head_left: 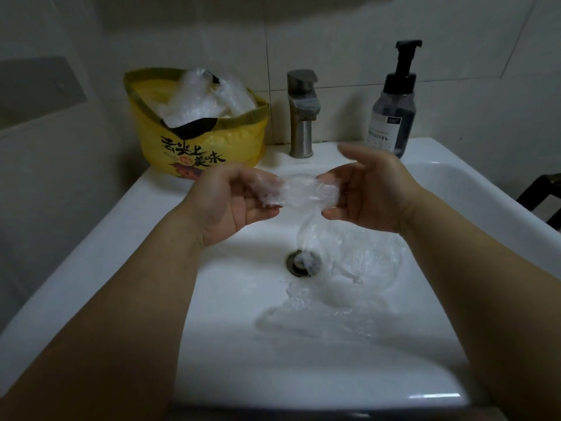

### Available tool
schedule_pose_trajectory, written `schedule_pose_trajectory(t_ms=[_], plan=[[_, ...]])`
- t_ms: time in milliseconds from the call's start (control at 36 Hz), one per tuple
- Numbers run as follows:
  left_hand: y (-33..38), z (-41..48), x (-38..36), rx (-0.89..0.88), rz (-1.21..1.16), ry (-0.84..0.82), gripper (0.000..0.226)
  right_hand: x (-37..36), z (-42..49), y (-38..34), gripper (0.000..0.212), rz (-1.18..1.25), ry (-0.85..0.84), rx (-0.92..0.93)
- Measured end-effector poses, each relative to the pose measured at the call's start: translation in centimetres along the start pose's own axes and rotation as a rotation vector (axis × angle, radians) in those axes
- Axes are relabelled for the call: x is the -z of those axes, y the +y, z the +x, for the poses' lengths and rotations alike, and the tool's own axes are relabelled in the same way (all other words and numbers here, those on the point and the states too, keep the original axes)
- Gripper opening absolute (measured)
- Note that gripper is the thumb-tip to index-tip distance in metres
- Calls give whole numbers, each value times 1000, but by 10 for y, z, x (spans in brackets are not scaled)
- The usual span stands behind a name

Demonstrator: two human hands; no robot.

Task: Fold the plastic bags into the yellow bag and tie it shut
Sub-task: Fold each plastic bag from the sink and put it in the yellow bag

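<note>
A clear plastic bag (306, 194) is stretched between my two hands above the white sink (151, 214). My left hand (233, 202) pinches its left end and my right hand (373, 192) pinches its right end, with the forefinger sticking up. A tail of the bag hangs down to the drain (303, 262). The yellow bag (224, 147) stands open on the sink's back left corner, with several clear bags (206, 98) sticking out of its top. Another loose clear bag (349, 293) lies crumpled in the basin at the right.
A steel tap (302, 113) stands at the back middle of the sink. A dark pump bottle (394, 107) stands to its right. Tiled wall runs behind. A dark object (543, 196) shows at the right edge.
</note>
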State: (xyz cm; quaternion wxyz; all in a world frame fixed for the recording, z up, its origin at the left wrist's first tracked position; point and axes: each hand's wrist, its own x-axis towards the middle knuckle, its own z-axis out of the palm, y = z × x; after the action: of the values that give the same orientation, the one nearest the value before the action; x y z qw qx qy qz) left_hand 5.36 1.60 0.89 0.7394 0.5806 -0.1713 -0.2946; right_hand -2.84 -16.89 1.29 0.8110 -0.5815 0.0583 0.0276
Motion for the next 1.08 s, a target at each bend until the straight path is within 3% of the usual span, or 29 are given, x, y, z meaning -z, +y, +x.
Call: schedule_pose_trajectory(t_ms=[56,111,194,250,472,722,944,1083], plan=[[0,0,-1,10,73,9,59,-1,2,3,42,-143,107,40],[-3,2,-4,-10,222,103,58,-3,5,8,29,-254,132,75],[-11,7,-5,-120,377,212,24,-8,6,13,5,-319,122,128],[-13,8,-4,-157,419,205,12,-8,8,14,15,-336,155,155],[-15,9,1,-294,591,213,29,-6,10,14,45,-497,217,282],[-13,8,1,-413,668,182,21,-2,8,13,15,-811,279,396],[-15,12,4,-414,826,228,14,0,9,13,19,-691,215,248],[-12,9,2,-289,529,96,11,-1,7,10,21,-526,158,167]])
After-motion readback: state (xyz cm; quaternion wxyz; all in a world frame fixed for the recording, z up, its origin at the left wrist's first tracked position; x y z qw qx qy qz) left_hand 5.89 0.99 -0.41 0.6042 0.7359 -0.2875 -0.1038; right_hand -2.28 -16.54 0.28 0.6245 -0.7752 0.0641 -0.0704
